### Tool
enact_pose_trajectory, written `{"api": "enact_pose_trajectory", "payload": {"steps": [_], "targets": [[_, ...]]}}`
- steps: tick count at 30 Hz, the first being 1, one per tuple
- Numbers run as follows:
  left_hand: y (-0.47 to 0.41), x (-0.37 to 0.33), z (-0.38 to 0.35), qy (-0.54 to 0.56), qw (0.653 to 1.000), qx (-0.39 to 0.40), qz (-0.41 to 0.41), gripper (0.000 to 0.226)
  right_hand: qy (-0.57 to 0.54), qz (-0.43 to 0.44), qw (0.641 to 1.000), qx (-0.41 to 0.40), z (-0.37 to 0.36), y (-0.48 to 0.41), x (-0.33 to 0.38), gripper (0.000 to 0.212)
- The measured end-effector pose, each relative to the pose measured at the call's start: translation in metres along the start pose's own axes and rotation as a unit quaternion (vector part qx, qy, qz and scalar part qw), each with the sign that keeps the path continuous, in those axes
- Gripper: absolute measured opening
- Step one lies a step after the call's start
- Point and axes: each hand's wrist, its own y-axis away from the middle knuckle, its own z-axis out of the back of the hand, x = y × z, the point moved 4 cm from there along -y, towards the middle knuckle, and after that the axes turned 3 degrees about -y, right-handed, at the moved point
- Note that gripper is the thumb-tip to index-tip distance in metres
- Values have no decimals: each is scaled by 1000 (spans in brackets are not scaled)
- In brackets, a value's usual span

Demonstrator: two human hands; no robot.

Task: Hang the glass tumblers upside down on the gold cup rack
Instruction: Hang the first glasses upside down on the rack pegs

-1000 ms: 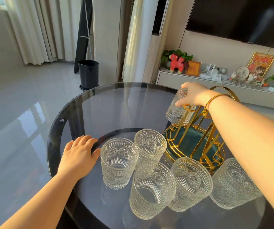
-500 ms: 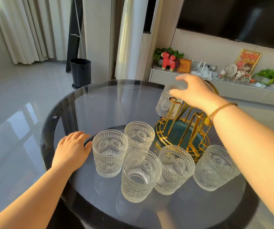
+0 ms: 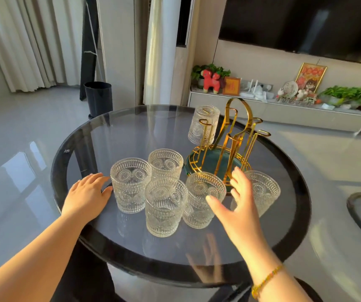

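The right hand (image 3: 238,205) has left the rack (image 3: 225,149) and come back near, now spread open and empty between the two right-hand tumblers on the table (image 3: 88,138); the hung tumbler (image 3: 203,125) stays upside down on the rack's far-left peg. Five tumblers (image 3: 164,205) stand upright in a cluster just in front of the rack. The left hand (image 3: 88,197) lies flat and empty on the glass, its fingers just beside the leftmost tumbler (image 3: 130,185).
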Motion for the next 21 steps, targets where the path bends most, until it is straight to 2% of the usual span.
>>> {"api": "enact_pose_trajectory", "payload": {"steps": [5, 12, 21], "targets": [[5, -1, 1, -1, 1000, 0, 3, 43, -73, -74, 992, 70, -18, 15, -29, 84], [6, -1, 2, -3, 1000, 5, 4, 43, -22, -107, 991, 82, -36, 11, -54, 98], [4, -1, 3, 2, 1000, 0, 1, 41, -37, -97, 994, 47, -33, 5, -58, 72]]}}
